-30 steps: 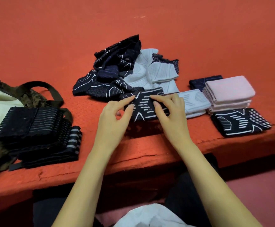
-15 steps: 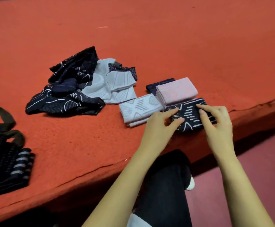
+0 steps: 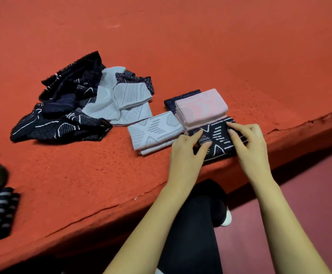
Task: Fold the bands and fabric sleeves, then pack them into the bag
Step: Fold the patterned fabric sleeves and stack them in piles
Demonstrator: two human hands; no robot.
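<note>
While the left hand [image 3: 188, 150] pinches the folded black white-lined fabric sleeve [image 3: 217, 140], the right hand [image 3: 250, 144] grips its far edge with curled fingers. Folded pink fabric sleeves [image 3: 200, 107] touch it.

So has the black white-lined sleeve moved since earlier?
Yes, rightward: the black white-lined sleeve went from in front of the loose fabric pile to in front of the pink folded stack.

Your counter [image 3: 181, 46] wears a matt, nubbly orange-red cloth, rough and split along its front edge. The dark sleeve [image 3: 218, 139] under your fingers [image 3: 238, 125] is a matt knit cloth lined in white; the pink sleeve [image 3: 200, 107] and grey sleeve [image 3: 155, 133] look soft, ribbed and dull.
</note>
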